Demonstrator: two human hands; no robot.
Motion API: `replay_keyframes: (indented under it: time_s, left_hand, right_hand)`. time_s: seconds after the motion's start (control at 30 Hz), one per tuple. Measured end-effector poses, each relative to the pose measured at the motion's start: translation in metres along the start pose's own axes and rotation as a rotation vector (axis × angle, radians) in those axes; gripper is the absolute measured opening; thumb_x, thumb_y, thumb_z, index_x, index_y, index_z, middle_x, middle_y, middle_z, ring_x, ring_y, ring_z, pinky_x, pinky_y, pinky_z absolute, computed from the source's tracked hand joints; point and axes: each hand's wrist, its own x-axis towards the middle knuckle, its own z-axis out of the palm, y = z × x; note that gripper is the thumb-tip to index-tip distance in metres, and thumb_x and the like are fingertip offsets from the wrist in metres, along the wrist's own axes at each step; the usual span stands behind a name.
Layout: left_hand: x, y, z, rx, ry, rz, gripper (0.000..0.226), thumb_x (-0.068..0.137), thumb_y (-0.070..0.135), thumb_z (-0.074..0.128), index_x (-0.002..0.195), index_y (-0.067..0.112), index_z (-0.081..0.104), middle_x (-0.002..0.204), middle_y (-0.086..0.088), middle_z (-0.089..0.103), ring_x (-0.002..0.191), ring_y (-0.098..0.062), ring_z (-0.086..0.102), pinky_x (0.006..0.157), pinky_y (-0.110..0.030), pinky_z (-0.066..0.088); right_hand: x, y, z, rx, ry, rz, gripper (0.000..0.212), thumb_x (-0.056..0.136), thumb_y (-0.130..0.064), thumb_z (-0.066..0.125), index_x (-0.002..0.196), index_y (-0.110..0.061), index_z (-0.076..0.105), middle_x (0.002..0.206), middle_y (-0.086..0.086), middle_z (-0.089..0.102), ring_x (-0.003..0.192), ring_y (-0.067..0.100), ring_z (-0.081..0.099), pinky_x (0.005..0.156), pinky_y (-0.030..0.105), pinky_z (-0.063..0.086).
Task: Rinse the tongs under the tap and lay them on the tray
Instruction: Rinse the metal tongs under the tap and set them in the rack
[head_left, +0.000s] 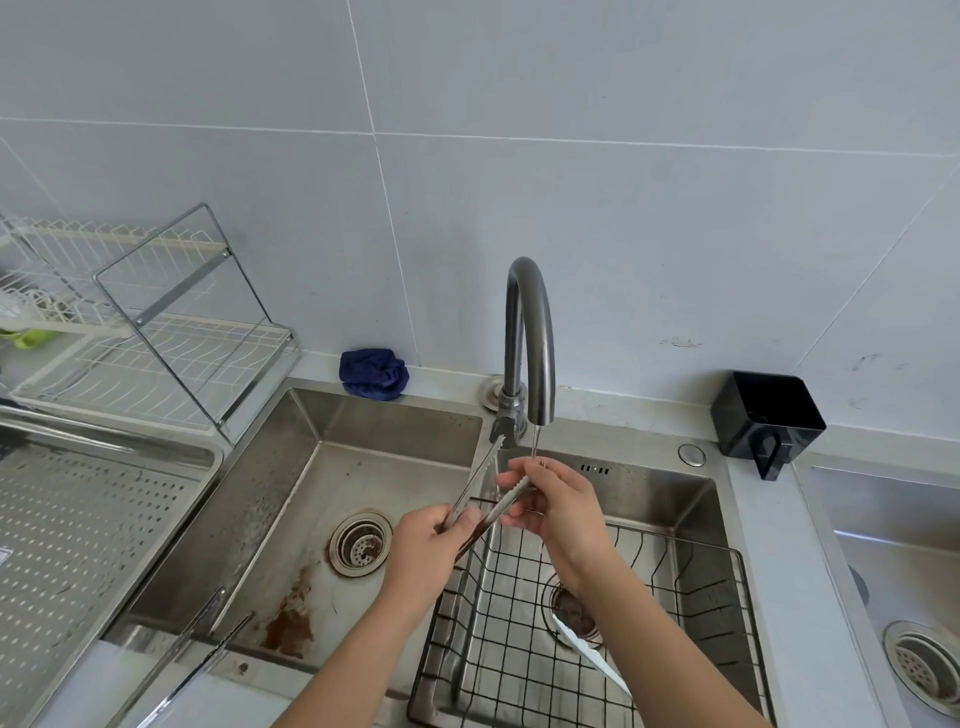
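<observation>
Rinsing is the step in hand: the slim steel tongs with serrated arms and a dark handle (501, 506) are held under the thin stream from the curved grey metal tap (530, 332), over the sink. The left hand (431, 545) grips the handle end, while the right hand (558, 501) pinches one serrated arm, both forearms reaching forward. Next, likely, a carry leftward to the perforated steel tray (78, 519), laying them flat.

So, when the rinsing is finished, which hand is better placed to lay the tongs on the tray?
Left. The left hand holds the tongs by their handle end, and the perforated tray lies on that side. The right hand only pinches one tip under the tap.
</observation>
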Motion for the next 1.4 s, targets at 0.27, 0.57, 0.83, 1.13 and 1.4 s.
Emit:
replay_keyframes:
  time_s: [0.27,0.57,0.83,1.13,1.4]
  left_hand:
    - [-0.010,0.000,0.006,-0.185,-0.086,-0.024,0.029,0.093,0.023,0.072,0.082,-0.005,0.071,0.064,-0.010,0.057,0.061,-0.019,0.051,0.063,-0.034,0.043]
    - [-0.011,0.013,0.022,-0.542,-0.317,-0.407,0.008,0.096,0.006,0.063,0.102,0.001,0.065,0.069,-0.020,0.069,0.051,-0.026,0.063,0.045,-0.030,0.052]
    - [0.000,0.020,0.033,-0.608,-0.280,-0.380,0.011,0.094,0.014,0.068,0.096,0.003,0.067,0.068,-0.015,0.067,0.051,-0.022,0.060,0.045,-0.028,0.049]
    - [-0.002,0.027,0.039,-0.591,-0.340,-0.362,0.019,0.098,0.017,0.056,0.091,0.002,0.065,0.059,-0.013,0.060,0.043,-0.021,0.052,0.041,-0.026,0.043]
    - [-0.005,0.024,0.045,-0.481,-0.188,-0.135,0.043,0.104,0.048,0.043,0.108,0.011,0.065,0.079,-0.008,0.065,0.057,-0.017,0.056,0.049,-0.030,0.041]
  right_hand:
    - [-0.005,-0.004,0.008,-0.141,-0.025,-0.081,0.040,0.105,-0.040,0.053,0.084,-0.014,0.075,0.077,0.012,0.073,0.054,0.015,0.056,0.055,0.033,0.055]
    - [0.000,-0.006,0.009,-0.013,-0.053,0.002,0.042,0.105,-0.044,0.050,0.076,-0.016,0.061,0.063,0.005,0.055,0.044,0.013,0.035,0.039,0.026,0.034]
    - [-0.003,-0.003,0.001,-0.174,-0.082,-0.005,0.035,0.105,-0.035,0.055,0.096,-0.005,0.070,0.077,0.012,0.073,0.043,0.010,0.052,0.040,0.025,0.043]
    - [-0.002,-0.013,-0.008,0.027,-0.152,-0.025,0.025,0.101,-0.024,0.063,0.086,-0.005,0.067,0.070,0.008,0.059,0.052,0.014,0.045,0.049,0.026,0.041]
    - [0.003,-0.017,-0.007,-0.086,-0.091,-0.108,0.021,0.096,-0.013,0.070,0.075,-0.013,0.070,0.063,0.011,0.059,0.055,0.023,0.053,0.056,0.035,0.052]
